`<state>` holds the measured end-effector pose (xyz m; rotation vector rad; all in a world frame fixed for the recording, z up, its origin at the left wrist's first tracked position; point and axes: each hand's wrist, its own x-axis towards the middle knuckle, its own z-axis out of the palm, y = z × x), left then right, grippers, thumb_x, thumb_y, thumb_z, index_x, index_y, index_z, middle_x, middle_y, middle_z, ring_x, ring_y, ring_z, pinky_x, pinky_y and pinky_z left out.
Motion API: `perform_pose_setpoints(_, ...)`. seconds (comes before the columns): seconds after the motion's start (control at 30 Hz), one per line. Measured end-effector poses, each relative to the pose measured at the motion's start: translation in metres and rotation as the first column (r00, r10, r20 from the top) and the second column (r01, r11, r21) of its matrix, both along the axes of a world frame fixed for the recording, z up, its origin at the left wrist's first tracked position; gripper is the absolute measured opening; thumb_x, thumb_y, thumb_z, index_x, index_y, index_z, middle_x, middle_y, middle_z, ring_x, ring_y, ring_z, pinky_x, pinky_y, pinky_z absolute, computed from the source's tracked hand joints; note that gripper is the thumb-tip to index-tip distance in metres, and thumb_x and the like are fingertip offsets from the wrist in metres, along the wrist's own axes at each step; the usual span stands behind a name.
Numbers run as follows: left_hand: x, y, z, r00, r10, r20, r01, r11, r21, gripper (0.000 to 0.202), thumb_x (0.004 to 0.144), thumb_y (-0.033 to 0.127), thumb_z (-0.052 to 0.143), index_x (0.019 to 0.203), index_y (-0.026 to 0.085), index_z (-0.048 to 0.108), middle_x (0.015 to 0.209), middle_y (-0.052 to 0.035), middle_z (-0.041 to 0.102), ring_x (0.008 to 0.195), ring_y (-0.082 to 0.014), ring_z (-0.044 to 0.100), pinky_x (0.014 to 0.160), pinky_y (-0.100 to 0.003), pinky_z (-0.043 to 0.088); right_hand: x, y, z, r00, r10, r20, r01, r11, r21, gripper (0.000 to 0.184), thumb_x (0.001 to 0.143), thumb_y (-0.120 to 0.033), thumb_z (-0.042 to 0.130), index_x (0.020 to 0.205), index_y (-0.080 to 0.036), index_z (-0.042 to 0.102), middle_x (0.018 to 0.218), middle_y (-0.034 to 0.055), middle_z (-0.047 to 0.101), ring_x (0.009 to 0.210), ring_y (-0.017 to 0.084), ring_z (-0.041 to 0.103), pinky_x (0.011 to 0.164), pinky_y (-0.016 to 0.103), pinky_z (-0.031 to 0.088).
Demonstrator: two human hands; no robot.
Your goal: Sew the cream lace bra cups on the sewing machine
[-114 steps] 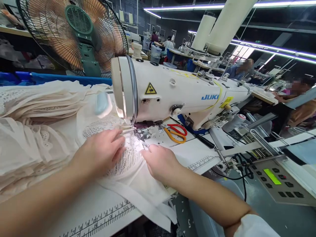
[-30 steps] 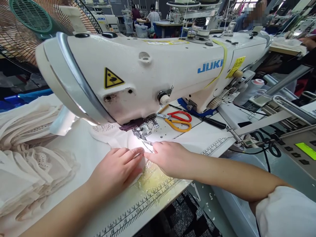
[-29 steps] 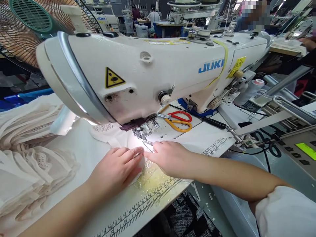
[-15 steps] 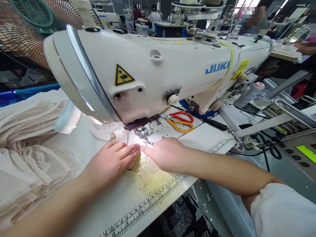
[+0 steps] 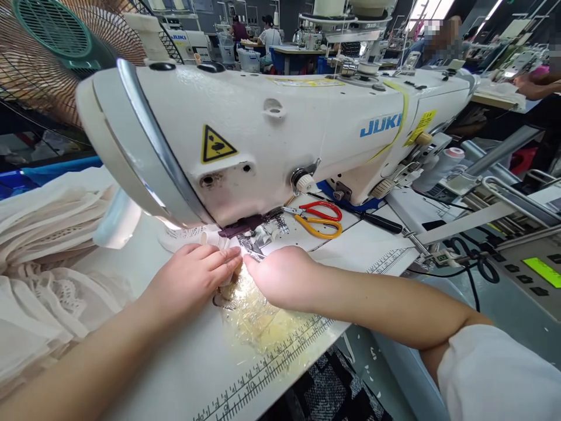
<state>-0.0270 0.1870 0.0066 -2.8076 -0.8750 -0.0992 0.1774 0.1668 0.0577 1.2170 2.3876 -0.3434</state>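
My left hand point(image 5: 195, 270) is closed, its fingers pressed together on a piece of white fabric point(image 5: 215, 238) just in front of the sewing machine's point(image 5: 263, 134) needle area. My right hand point(image 5: 283, 278) is closed too, thumb and forefinger towards the metal attachment point(image 5: 250, 245) by the presser foot. What its curled fingers hold is hidden. The fingertips of both hands almost meet. Under and between them lies a yellowish patch covered with clear, crinkled film point(image 5: 263, 321). Beyond my left hand, a white lace-edged piece point(image 5: 175, 237) lies on the table.
Thread snips with red and orange handles point(image 5: 322, 219) lie behind my right hand, beside a black-handled tool point(image 5: 381, 222). Piled white garments point(image 5: 48, 275) cover the left side. A printed ruler point(image 5: 263, 374) follows the front edge. A fan point(image 5: 56, 35) stands back left; people work farther off.
Both hands have shifted slightly left relative to the machine, and the white fabric by my left fingers has changed its fold. The camera view has moved a little.
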Motion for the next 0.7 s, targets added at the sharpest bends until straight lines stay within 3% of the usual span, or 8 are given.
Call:
perform_pose_setpoints(0.13,0.000,0.009,0.000,1.000,0.017,0.026,-0.017,0.999,0.027,0.047,0.095,0.019,0.025,0.112,0.024,0.069,0.119,-0.0051,0.070,0.099,-0.0280,0.066,0.072,-0.041,0.046,-0.003,0.000,0.006,0.998,-0.021,0.055,0.023,0.999,-0.049,0.090,0.077,-0.013,0.062,0.154,-0.010,0.015,0.084,0.0132,0.072,0.076,0.026,0.068,0.062,0.034,0.051)
perform_pose_setpoints(0.27,-0.002,0.014,-0.003,0.997,0.070,0.016,-0.070,0.997,0.034,0.042,0.096,0.021,0.029,0.113,0.025,0.067,0.123,-0.0058,0.068,0.099,-0.0277,0.066,0.073,-0.040,0.047,-0.001,-0.002,0.001,0.998,-0.025,0.058,0.029,0.998,-0.063,0.091,0.076,-0.012,0.062,0.154,-0.012,0.016,0.082,0.0116,0.071,0.074,0.026,0.067,0.058,0.033,0.047)
perform_pose_setpoints(0.37,0.001,0.007,0.001,0.993,0.117,0.001,-0.116,0.987,0.115,0.037,0.096,0.020,0.033,0.109,0.022,0.067,0.116,-0.0084,0.070,0.099,-0.0286,0.065,0.076,-0.041,0.048,0.010,-0.009,-0.010,0.999,0.019,-0.038,-0.019,1.000,-0.001,0.082,0.075,-0.010,0.060,0.150,-0.010,0.027,0.085,0.0101,0.070,0.073,0.022,0.065,0.052,0.029,0.041)
perform_pose_setpoints(0.43,0.005,-0.002,0.007,0.967,0.253,-0.004,-0.248,0.949,0.194,0.033,0.097,0.024,0.035,0.105,0.017,0.066,0.110,-0.0151,0.069,0.097,-0.0315,0.063,0.076,-0.042,0.049,0.021,-0.014,-0.022,0.984,0.088,-0.156,-0.075,0.993,0.087,0.071,0.074,-0.008,0.059,0.142,-0.009,0.040,0.084,0.0085,0.068,0.072,0.020,0.063,0.049,0.027,0.037)
perform_pose_setpoints(0.5,0.008,-0.008,0.015,0.876,0.481,-0.025,-0.460,0.851,0.255,0.039,0.097,0.037,0.038,0.102,0.009,0.065,0.102,-0.0221,0.066,0.089,-0.0347,0.063,0.070,-0.043,0.049,0.031,-0.018,-0.035,0.951,0.167,-0.259,-0.116,0.972,0.203,0.056,0.075,-0.008,0.056,0.131,-0.010,0.051,0.082,0.0072,0.065,0.072,0.019,0.060,0.050,0.027,0.035)
perform_pose_setpoints(0.57,0.006,-0.007,0.022,0.743,0.664,-0.080,-0.641,0.741,0.197,0.053,0.095,0.051,0.035,0.099,0.005,0.063,0.093,-0.0232,0.064,0.080,-0.0344,0.064,0.062,-0.041,0.049,0.037,-0.020,-0.046,0.926,0.216,-0.311,-0.121,0.947,0.297,0.044,0.080,-0.010,0.054,0.123,-0.012,0.057,0.080,0.0067,0.064,0.072,0.018,0.059,0.052,0.027,0.035)
perform_pose_setpoints(0.6,0.004,-0.004,0.024,0.709,0.699,-0.090,-0.690,0.715,0.116,0.059,0.094,0.056,0.034,0.098,0.004,0.062,0.088,-0.0224,0.065,0.075,-0.0339,0.064,0.058,-0.040,0.049,0.039,-0.020,-0.050,0.919,0.228,-0.322,-0.119,0.938,0.324,0.039,0.082,-0.012,0.052,0.121,-0.013,0.059,0.079,0.0065,0.063,0.072,0.018,0.058,0.053,0.028,0.034)
perform_pose_setpoints(0.7,-0.007,0.018,0.025,0.730,0.678,0.081,-0.666,0.733,-0.134,0.058,0.090,0.059,0.043,0.098,0.005,0.063,0.084,-0.0178,0.067,0.069,-0.0307,0.065,0.054,-0.040,0.050,0.042,-0.019,-0.057,0.910,0.252,-0.328,-0.124,0.923,0.366,0.036,0.088,-0.017,0.047,0.121,-0.014,0.061,0.075,0.0055,0.063,0.067,0.017,0.056,0.052,0.028,0.032)
